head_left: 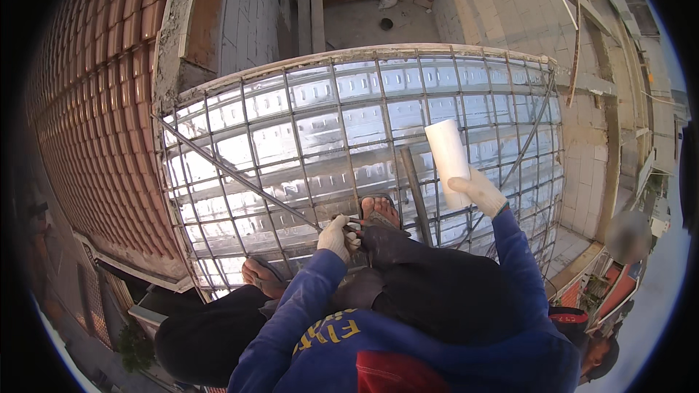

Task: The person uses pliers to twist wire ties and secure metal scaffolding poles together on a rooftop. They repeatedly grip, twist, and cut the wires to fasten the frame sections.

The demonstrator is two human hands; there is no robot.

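My right hand [480,192], in a white glove, is wrapped round the lower end of a white cylinder [445,147] that looks like a short length of pipe. It holds the cylinder tilted above a grid of steel reinforcing bars [384,105]. My left hand [339,239], gloved too, is closed near my foot, just over the bars. A small tool with dark and red parts [354,223] shows at its fingers; its kind is unclear. Beneath the bars lies shiny corrugated metal decking [320,131]. Between my hands a dark round bar or pipe [415,193] lies across the grid.
My sandalled feet [381,211] stand on the grid. A tiled roof [109,102] slopes at the left. Beyond the decking's far edge is a walled drop [364,25] with planks. Block walls [582,175] run along the right. Another person [601,356] is at the lower right.
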